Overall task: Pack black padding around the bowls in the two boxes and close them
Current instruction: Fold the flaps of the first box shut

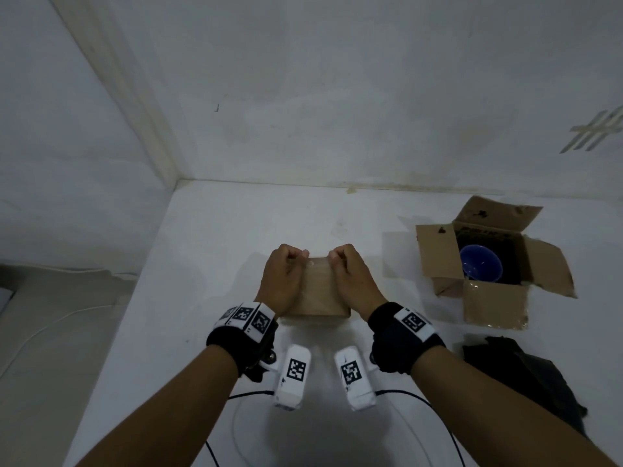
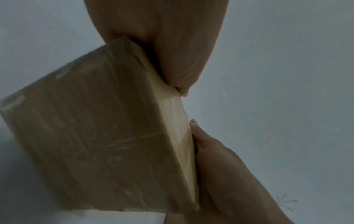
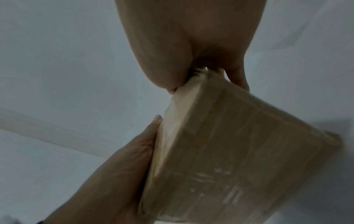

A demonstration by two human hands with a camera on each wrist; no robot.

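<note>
A small closed cardboard box (image 1: 318, 293) sits on the white table in the middle of the head view. My left hand (image 1: 286, 273) and right hand (image 1: 347, 269) lie on its top side by side, with the fingers curled over its far edge. In the left wrist view my left hand (image 2: 172, 53) grips the box (image 2: 91, 136). The right wrist view has my right hand (image 3: 191, 50) gripping the box (image 3: 239, 151). To the right stands an open box (image 1: 495, 308) holding a blue bowl (image 1: 480, 267) ringed by black padding. Loose black padding (image 1: 522, 375) lies in front of it.
White walls close the table off at the back and on the left, meeting in a corner (image 1: 177, 180). Cables (image 1: 242, 399) run from my wrist units across the near table. A lower grey surface (image 1: 50, 315) lies to the left.
</note>
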